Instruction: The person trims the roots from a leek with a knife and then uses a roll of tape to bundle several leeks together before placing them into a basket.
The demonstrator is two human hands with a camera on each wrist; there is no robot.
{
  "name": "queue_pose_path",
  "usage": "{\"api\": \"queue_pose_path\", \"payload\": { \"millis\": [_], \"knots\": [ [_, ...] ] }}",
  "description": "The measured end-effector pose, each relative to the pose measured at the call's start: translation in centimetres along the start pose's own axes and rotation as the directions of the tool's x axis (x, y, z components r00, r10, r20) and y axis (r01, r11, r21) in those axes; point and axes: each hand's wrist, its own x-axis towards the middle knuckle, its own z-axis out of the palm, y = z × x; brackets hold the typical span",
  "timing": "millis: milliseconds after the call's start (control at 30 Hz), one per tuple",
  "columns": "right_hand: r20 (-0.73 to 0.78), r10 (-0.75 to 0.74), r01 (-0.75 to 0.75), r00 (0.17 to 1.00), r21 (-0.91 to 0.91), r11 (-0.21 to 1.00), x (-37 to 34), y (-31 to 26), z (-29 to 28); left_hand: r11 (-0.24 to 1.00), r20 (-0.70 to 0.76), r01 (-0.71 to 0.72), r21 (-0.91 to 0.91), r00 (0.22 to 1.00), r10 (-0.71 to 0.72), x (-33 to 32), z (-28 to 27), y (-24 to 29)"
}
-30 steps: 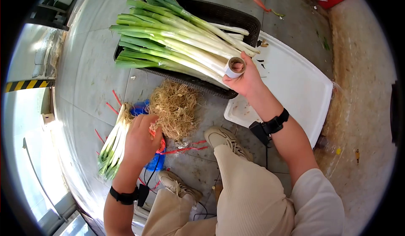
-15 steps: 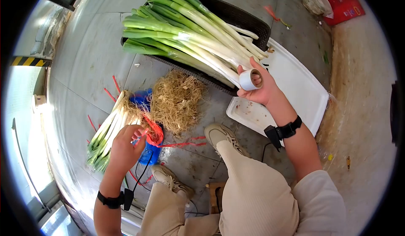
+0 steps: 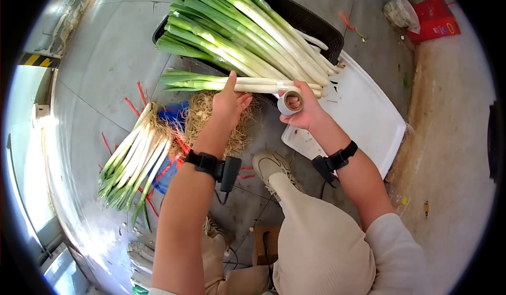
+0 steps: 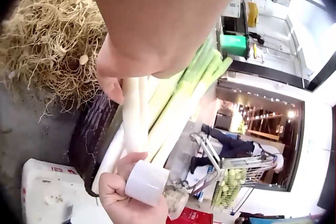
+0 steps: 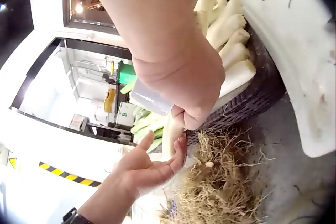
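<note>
A small bunch of green onions [image 3: 263,85] lies across the near side of a black crate [image 3: 337,44], which is heaped with more green onions [image 3: 247,26]. My left hand [image 3: 230,105] holds this bunch near its middle, thumb on one side and fingers on the other. At the white, root-trimmed ends is my right hand [image 3: 305,113], gripping a roll of tape [image 3: 284,105] with fingers through its core. The roll overlaps the bunch in the left wrist view, and fingertips of the right hand [image 4: 128,195] are right at the white stalks.
Beneath the left forearm lies a pile of cut roots [image 3: 240,137]. Rooted green onions [image 3: 132,160] with red ties lie at left beside a blue bag [image 3: 174,113]. A white foam lid [image 3: 363,115] is at right. Behind, a person with a shopping cart [image 4: 231,182] appears.
My left hand has moved from beside the red ties up and right to the onions. A small bunch now lies apart from the heap. The right hand still holds the tape, slightly further left.
</note>
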Motion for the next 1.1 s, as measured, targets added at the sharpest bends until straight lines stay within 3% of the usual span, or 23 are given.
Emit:
{"api": "queue_pose_path", "payload": {
  "millis": [67,133,167,300,367,400,467,500,600,633,667,733,767,800,867,933,1000,1033,1067,1100],
  "knots": [
    [-0.002,0.003,-0.003,1.000,-0.021,1.000,0.0,0.0,0.5,0.999,-0.092,-0.045,-0.021,0.995,0.043,1.0,0.0,-0.4],
    [0.005,-0.085,0.085,0.996,-0.130,0.988,-0.9,0.7,0.4,0.999,-0.141,-0.043,0.030,0.989,0.047,1.7,0.2,-1.0],
    [0.103,-0.094,0.113,0.990,-0.197,0.974,-0.6,1.0,-0.6,0.995,-0.190,-0.045,0.085,0.980,0.061,1.9,0.1,-1.1],
    [0.096,-0.207,0.225,0.974,-0.263,0.938,-0.6,1.9,-1.7,0.985,-0.159,-0.105,0.136,0.979,0.127,0.9,0.2,-0.8],
    [0.128,-0.241,0.266,0.962,-0.250,0.931,-0.9,2.0,-1.6,0.932,-0.134,-0.291,0.217,0.936,0.324,-0.7,1.4,0.2],
    [0.161,-0.270,0.304,0.949,-0.244,0.921,-1.0,2.1,-1.5,0.931,-0.135,-0.290,0.221,0.936,0.324,-1.2,2.1,0.7],
    [0.179,-0.290,0.323,0.940,-0.195,0.926,-0.7,2.1,-1.4,0.824,-0.086,-0.454,0.339,0.857,0.508,-1.3,3.1,1.5],
    [0.196,-0.313,0.344,0.929,-0.150,0.927,-0.5,2.0,-1.3,0.788,0.005,-0.558,0.261,0.817,0.577,-0.7,3.5,1.9],
    [0.179,-0.288,0.291,0.941,0.010,0.957,-0.3,1.9,-0.7,0.723,0.058,-0.553,0.414,0.809,0.585,1.2,4.6,3.3],
    [0.179,-0.289,0.293,0.940,0.009,0.956,-0.6,1.9,-0.6,0.650,0.075,-0.539,0.536,0.797,0.599,1.5,4.8,3.9],
    [0.226,-0.249,0.257,0.942,-0.003,0.967,-0.9,2.0,-0.5,0.650,0.075,-0.539,0.536,0.797,0.599,1.7,5.0,4.1],
    [0.269,-0.210,0.222,0.940,-0.014,0.975,-0.9,1.8,-0.7,0.645,-0.004,-0.388,0.659,0.855,0.518,2.1,5.5,4.4],
    [0.308,-0.121,0.112,0.944,0.048,0.993,-0.7,1.6,-1.4,0.519,0.003,-0.363,0.774,0.822,0.570,2.6,5.5,4.7],
    [0.349,-0.034,-0.003,0.936,0.104,0.995,-0.8,1.4,-2.1,0.523,0.002,-0.359,0.773,0.826,0.564,2.9,5.4,5.0],
    [0.331,0.019,-0.030,0.944,0.028,0.999,-2.7,0.3,-1.5,0.338,0.029,-0.192,0.922,0.901,0.432,2.3,6.2,6.6],
    [0.311,0.076,-0.066,0.947,-0.045,0.997,-3.6,0.4,-1.6,0.377,0.005,-0.231,0.897,0.858,0.514,2.4,6.2,5.9],
    [0.196,0.006,0.060,0.981,-0.328,0.943,-4.1,0.7,-2.7,0.572,-0.055,-0.252,0.781,0.884,0.464,2.8,5.7,5.6],
    [0.282,0.061,0.021,0.958,-0.280,0.960,-2.8,0.7,-5.6,0.639,-0.099,-0.253,0.727,0.882,0.462,2.5,5.5,5.2],
    [0.276,0.057,0.022,0.960,-0.276,0.961,-3.3,0.5,-6.7,0.639,-0.094,-0.252,0.727,0.885,0.456,2.5,5.1,4.9],
    [0.238,0.039,0.032,0.971,-0.291,0.956,-3.9,0.7,-7.8,0.709,-0.066,-0.217,0.671,0.935,0.349,2.4,4.5,4.7]
  ]
}}
